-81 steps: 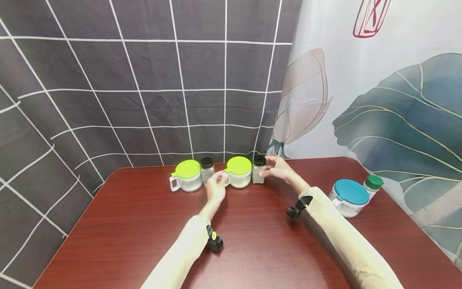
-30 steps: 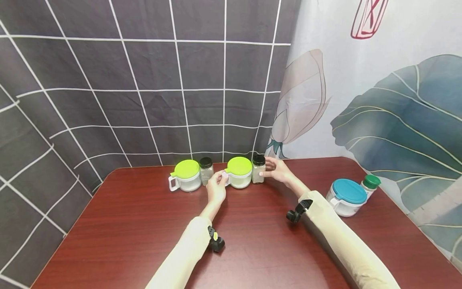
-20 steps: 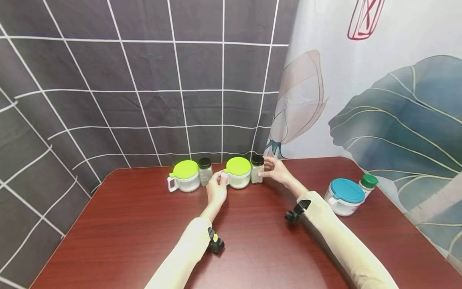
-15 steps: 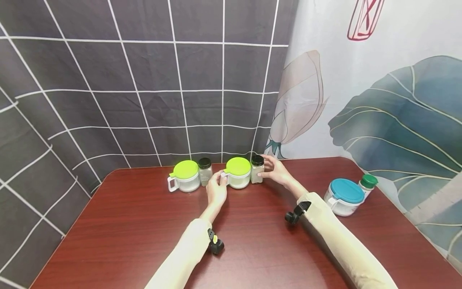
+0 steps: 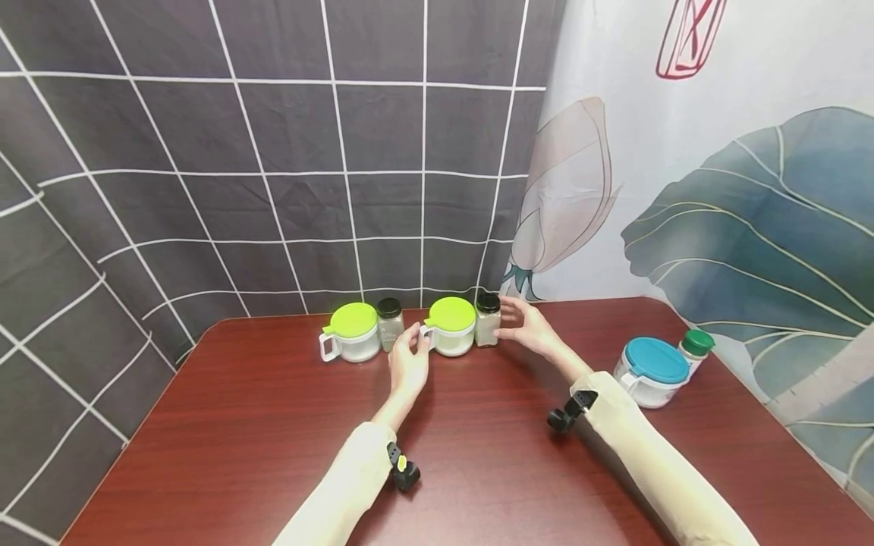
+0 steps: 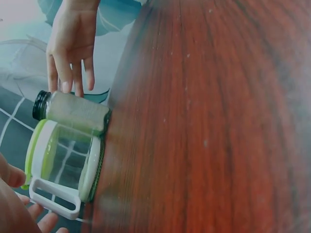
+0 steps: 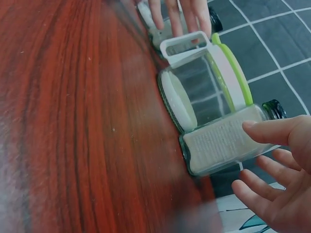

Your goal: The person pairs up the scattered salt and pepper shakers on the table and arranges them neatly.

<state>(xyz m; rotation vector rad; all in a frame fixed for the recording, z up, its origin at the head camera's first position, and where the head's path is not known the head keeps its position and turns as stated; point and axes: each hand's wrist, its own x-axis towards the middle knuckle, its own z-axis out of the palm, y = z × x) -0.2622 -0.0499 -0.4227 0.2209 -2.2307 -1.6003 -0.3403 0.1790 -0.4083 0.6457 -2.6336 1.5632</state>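
A clear seasoning pot with a lime-green lid (image 5: 452, 313) and white handle stands at the table's back edge. My left hand (image 5: 410, 368) is beside its handle, thumb and fingers parted; the left wrist view shows them around the handle (image 6: 74, 206) without a grip. Right of the pot, close against it, stands a square glass spice jar (image 5: 487, 327) with a black cap and pale contents. My right hand (image 5: 536, 332) is just right of this jar, fingers spread. In the right wrist view its thumb overlaps the spice jar (image 7: 223, 141); contact cannot be told.
Left of my left hand stand another lime-lidded pot (image 5: 353, 321) and a black-capped spice jar (image 5: 391, 327). A blue-lidded pot (image 5: 657, 360) and a green-capped bottle (image 5: 696, 345) stand at the right, near my right forearm. A grey grid curtain (image 5: 287, 205) hangs behind the table.
My left thumb and fingers have parted from the pot's handle, which they pinched before. The right hand has drawn slightly right from the spice jar. The pots and jars keep their places.
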